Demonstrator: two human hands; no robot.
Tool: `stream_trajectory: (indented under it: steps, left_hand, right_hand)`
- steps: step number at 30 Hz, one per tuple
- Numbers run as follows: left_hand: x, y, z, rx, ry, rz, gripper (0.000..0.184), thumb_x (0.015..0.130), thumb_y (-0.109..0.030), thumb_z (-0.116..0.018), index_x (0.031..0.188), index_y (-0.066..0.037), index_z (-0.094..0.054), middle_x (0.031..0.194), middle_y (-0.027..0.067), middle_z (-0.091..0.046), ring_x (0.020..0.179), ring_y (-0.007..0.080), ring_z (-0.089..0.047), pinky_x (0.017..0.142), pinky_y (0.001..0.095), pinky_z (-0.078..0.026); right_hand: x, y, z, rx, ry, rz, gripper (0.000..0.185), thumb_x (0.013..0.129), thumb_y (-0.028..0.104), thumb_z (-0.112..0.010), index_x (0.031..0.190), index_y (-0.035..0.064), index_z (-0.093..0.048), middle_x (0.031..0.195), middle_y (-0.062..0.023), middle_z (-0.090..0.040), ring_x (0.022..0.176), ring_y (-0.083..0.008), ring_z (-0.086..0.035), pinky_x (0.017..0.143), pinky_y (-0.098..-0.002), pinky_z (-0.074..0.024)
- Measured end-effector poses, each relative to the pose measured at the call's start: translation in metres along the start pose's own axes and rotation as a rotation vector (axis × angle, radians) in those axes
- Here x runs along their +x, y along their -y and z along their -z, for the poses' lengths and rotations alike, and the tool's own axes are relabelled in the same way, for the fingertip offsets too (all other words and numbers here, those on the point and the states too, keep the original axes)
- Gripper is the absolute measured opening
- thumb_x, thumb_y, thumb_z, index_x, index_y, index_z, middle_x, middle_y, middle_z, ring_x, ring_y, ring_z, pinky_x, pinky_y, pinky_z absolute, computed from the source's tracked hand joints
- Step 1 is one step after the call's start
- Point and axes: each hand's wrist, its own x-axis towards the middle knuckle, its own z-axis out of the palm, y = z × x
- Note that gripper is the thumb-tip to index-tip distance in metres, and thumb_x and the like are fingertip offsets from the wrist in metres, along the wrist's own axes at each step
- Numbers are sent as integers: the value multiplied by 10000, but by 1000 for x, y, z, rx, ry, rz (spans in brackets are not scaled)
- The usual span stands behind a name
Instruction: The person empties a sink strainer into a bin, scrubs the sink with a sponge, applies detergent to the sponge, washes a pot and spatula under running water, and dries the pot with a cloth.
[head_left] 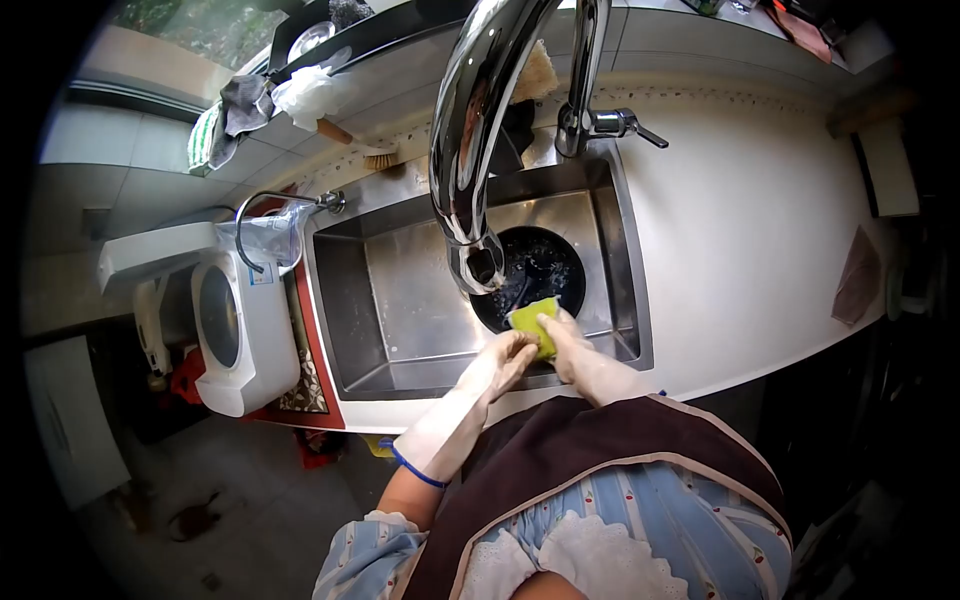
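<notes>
The yellow-green sponge (pixel 534 322) is held above the near part of the sink (pixel 400 310), overlapping the near edge of a dark round pan (pixel 562 268) in the view; whether it touches the pan cannot be told. The right hand (pixel 572 348), in a pale glove, grips the sponge from the right, its thumb across the upper face and its other fingers mostly hidden. The left hand (pixel 508 358), gloved too, is partly closed, fingers bent and bunched at the sponge's near left side; how firmly it pinches is unclear. A blue band edges the left glove's cuff.

The pan sits in the right half of the steel sink, with wet-looking specks on its dark surface. A large chrome faucet (pixel 460 170) arches over its far left side. Beyond the far right rim stands a lever tap (pixel 578 128). A brush (pixel 380 158) lies beyond the far left rim. The pale counter (pixel 730 240) extends right; a white appliance (pixel 255 340) stands left of the sink.
</notes>
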Motion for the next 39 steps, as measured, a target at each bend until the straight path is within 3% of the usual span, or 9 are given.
stream_trajectory:
  steps: [4,12,14,16,17,25,29,32,39]
  left_hand:
    - [52,28,18,562,-296,-134,367,811,-120,-640,1159,-37,-558,1057,229,-611,952,394,-604,822,396,-492]
    - [142,60,5,1098,21,358,673,929,-89,-318,1488,-305,-12,1346,127,-469,1165,281,-545,926,457,-470]
    - [133,65,15,1209,-4,254,655,917,-80,-314,1490,-287,-73,1234,175,-539,1054,318,-599,864,456,-495]
    - [128,65,23,1247,-2,179,634,905,-76,-336,1484,-248,-144,1135,205,-586,963,347,-627,812,468,-506]
    - [122,58,25,1249,-9,158,621,899,-76,-346,1479,-222,-179,1085,217,-605,922,360,-636,787,476,-509]
    - [106,39,34,1111,43,459,582,948,-132,-321,1452,-390,-189,1289,132,-543,1166,311,-547,970,492,-399]
    - [111,49,40,1012,10,521,548,958,-159,-290,1455,-372,-201,1298,143,-535,1172,314,-541,980,502,-381]
    - [116,69,40,1056,40,525,559,952,-150,-281,1460,-366,-193,1290,149,-542,1160,315,-552,962,508,-388]
    - [97,22,28,1055,-22,495,466,982,-244,-274,1447,-278,-255,1222,217,-560,1079,360,-578,931,485,-425]
  right_hand:
    - [6,24,34,-94,-92,113,290,941,79,-468,1229,109,-482,1080,-53,-621,918,-187,-625,744,-336,-530]
    - [34,60,19,-1001,-418,117,611,848,377,-564,1376,145,-363,1361,-125,-453,1206,-278,-497,994,-387,-400]
    - [87,29,22,-1030,-404,220,554,853,338,-566,1347,139,-411,1328,-137,-482,1176,-277,-520,974,-386,-416]
    - [139,-6,23,-813,-241,976,397,877,236,-546,1249,102,-512,1255,-147,-534,1122,-283,-548,933,-386,-445]
    - [159,0,6,-690,-45,585,299,901,150,-500,1183,77,-568,1234,-125,-560,1124,-277,-550,939,-364,-452]
    - [168,-7,-1,-2104,21,813,523,915,232,-377,1420,97,-355,1448,-144,-370,1340,-311,-332,1117,-469,-202]
    - [175,-4,-30,-1071,49,66,471,883,221,-435,1335,93,-474,1394,-122,-444,1315,-266,-367,1093,-379,-260]
    - [182,-71,-15,-797,155,411,463,971,276,-321,1373,72,-424,1439,-129,-386,1356,-241,-316,1124,-307,-212]
    - [206,-16,-15,-2362,169,720,503,934,189,-327,1417,49,-354,1472,-122,-342,1402,-291,-209,1133,-498,-102]
